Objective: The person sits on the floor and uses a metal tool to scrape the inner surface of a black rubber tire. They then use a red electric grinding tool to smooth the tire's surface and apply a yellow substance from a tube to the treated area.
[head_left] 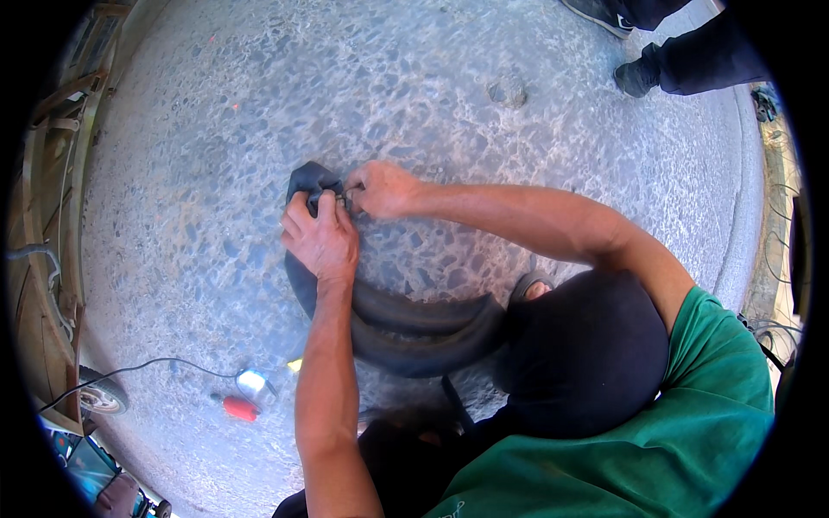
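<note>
From where I stand, the rough, stone-patterned ground (199, 268) takes up most of the scene, and on it crouches a person in a green shirt (639, 449) and dark trousers (587, 354), bent over the work. Along the left side runs a brown frame (82, 216), and at the upper right I see another person's dark-clad legs (717, 56). The black rubber tube (423, 352) lies on the ground before the crouching person, curving from beside the knee round to the left and up to a bunched end under both hands. The left hand (321, 242) has its fingers bent around that bunched end, holding the rubber. The right hand (380, 190) comes in from the other side, its fingers drawn narrow at the tube's edge; they seem to pinch something small, though from here I cannot tell what. A wheel (102, 397) stands by the lower part of the frame. Nearer the left forearm lie a silvery thing (252, 383) with a dark cord, a red object (240, 409) just below it, and a small yellow piece (295, 365).
</note>
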The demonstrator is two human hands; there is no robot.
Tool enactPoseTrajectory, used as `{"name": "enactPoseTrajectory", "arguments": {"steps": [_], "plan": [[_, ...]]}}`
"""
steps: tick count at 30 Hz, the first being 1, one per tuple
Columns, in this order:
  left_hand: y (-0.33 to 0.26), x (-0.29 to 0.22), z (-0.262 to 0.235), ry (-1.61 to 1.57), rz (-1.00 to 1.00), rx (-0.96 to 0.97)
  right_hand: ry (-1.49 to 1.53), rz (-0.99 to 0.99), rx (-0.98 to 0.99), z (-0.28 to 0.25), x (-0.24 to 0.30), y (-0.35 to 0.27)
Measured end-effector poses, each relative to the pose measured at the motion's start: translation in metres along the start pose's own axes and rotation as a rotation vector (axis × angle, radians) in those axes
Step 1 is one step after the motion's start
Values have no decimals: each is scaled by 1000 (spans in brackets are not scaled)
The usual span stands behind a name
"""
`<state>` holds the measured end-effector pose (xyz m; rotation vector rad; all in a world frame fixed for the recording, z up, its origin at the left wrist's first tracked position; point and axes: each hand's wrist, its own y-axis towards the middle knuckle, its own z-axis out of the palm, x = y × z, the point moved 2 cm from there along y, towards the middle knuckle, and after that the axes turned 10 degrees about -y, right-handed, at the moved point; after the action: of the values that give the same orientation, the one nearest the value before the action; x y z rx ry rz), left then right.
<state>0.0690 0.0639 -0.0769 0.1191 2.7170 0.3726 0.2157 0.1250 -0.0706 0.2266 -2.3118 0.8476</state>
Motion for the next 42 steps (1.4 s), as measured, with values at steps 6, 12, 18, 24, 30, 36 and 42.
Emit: {"name": "enactPoseTrajectory", "arguments": {"steps": [6,12,18,24,30,36,42], "plan": [[0,0,0,-4,2,-4,10,0,-1,2,-1,1],[0,0,0,2,0,-8,7,4,14,0,1,0],[0,0,1,4,8,-12,0,-9,-9,3,-3,3],[0,-1,0,-4,5,-14,-5,7,10,2,-2,3],[-1,0,1,-7,2,-24,-16,13,22,1,0,3],[-2,1,2,-1,-64,44,-8,-1,-7,3,-2,4],[-2,2,3,-4,-62,38,-14,-10,-9,3,-2,4]]}}
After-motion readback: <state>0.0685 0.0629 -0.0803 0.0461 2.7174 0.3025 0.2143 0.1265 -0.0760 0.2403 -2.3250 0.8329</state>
